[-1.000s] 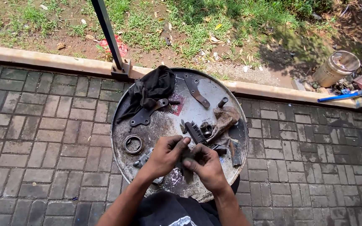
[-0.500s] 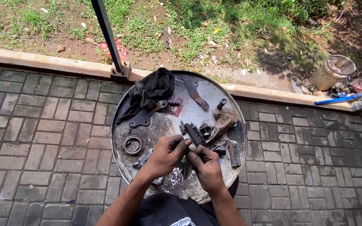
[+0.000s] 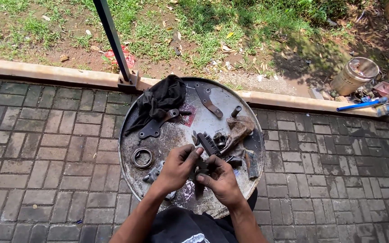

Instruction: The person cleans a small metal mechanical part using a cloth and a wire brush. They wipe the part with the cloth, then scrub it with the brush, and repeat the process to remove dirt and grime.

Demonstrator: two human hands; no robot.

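Both hands meet over the round metal tabletop (image 3: 167, 135), left hand (image 3: 176, 168) and right hand (image 3: 221, 180) each in a clenched grip on a small dark part (image 3: 202, 167); brush (image 3: 209, 144) and rag (image 3: 238, 128) just beyond

Round metal drum lid (image 3: 253, 135), serving as surface: 1. Black cloth (image 3: 160, 99): 1. Brown rag (image 3: 239, 128): 1. Flat metal brackets: 2, one dark (image 3: 156, 125), one grey (image 3: 207, 100). Ring-shaped bearing (image 3: 142, 158): 1. Black brush (image 3: 209, 144): 1. Short metal cylinder (image 3: 235, 111): 1. Hands: 2, left (image 3: 176, 168), right (image 3: 221, 180). Metal bucket (image 3: 354, 75) on the ground: 1.
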